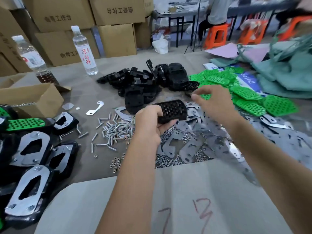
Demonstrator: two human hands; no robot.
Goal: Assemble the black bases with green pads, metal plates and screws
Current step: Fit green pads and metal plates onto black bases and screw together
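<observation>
- Brown cardboard boxes (116,10) are stacked behind the bench (84,85), with orange stools (217,35) farther back.
- Gray paper covers the bench — piles of black bases (143,78), green pads (244,93), metal plates (190,144) and screws (114,130) lie on it.
- Left hand (149,123) grips one black base (171,110).
- Right hand (212,100) — fingers curled, pinching something too small to tell.

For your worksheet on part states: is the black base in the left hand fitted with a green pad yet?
No: black base in left hand shows bare black holes.
</observation>
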